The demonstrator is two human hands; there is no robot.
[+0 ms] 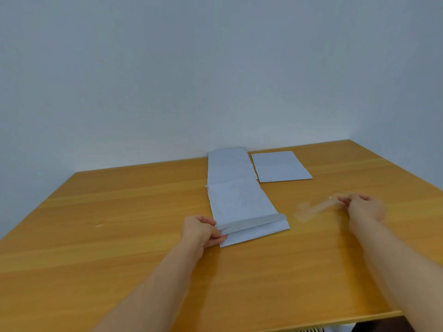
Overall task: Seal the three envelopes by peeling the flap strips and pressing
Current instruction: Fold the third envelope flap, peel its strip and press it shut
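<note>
Head view, fingers first: the left hand has its fingers curled onto the left end of the nearest envelope, thumb and fingertips pinching the paper where the grey adhesive band meets the open flap. The right hand is motion-blurred; its fingers are closed in a pinch on one end of a thin translucent strip, which trails left from the hand, well clear of the envelope's right edge. The strip is smeared, and whether it touches the table cannot be determined.

The nearest envelope lies flat near the table centre, flap toward the person. Its far edge overlaps a second envelope, whose far end reaches the wall at the table's back edge. A third envelope lies flat just beside the second on the right, close to the back edge; a narrow gap separates them.

Bare wood extends to the left of the left hand and along the near edge under both forearms. A small pale fleck lies on the left area; its nature is unclear. The table's right side is cut off by the frame.
</note>
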